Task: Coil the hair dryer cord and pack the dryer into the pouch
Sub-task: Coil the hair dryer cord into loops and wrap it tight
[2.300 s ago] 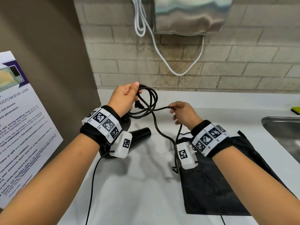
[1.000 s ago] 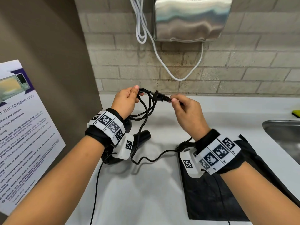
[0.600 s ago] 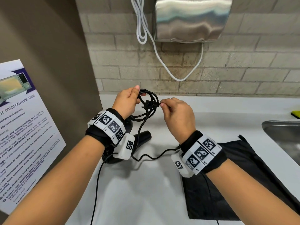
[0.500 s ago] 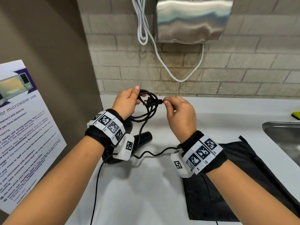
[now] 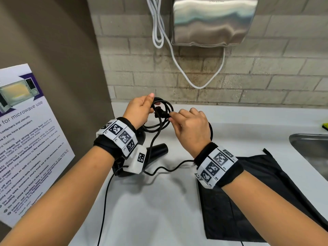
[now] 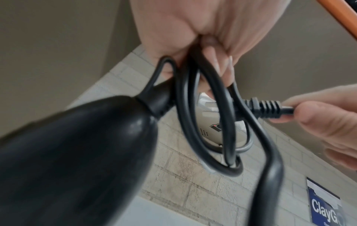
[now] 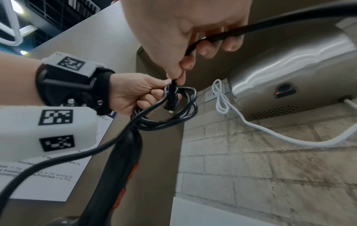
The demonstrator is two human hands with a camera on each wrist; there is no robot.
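The black hair dryer (image 5: 158, 151) lies on the white counter (image 5: 159, 210), partly hidden under my left wrist. My left hand (image 5: 140, 109) grips several loops of the coiled cord (image 5: 166, 121) above it. My right hand (image 5: 190, 126) pinches the cord right behind the plug (image 5: 158, 111), which pokes into the loops. The left wrist view shows the plug (image 6: 266, 108) crossing the coil (image 6: 193, 122) beside the dryer handle (image 6: 77, 152). In the right wrist view the plug (image 7: 172, 97) hangs inside the coil (image 7: 183, 116). Loose cord trails over the counter. The black pouch (image 5: 248, 201) lies flat at the right.
A steel sink (image 5: 310, 148) sits at the far right, with a yellow-green object (image 5: 325, 126) behind it. A metal hand dryer (image 5: 213, 20) with a white cable (image 5: 177, 64) hangs on the brick wall. A microwave poster (image 5: 26, 139) covers the left wall.
My right hand has carried the plug leftwards from beside the coil into its loops. My left hand has kept hold of the coil in the same place.
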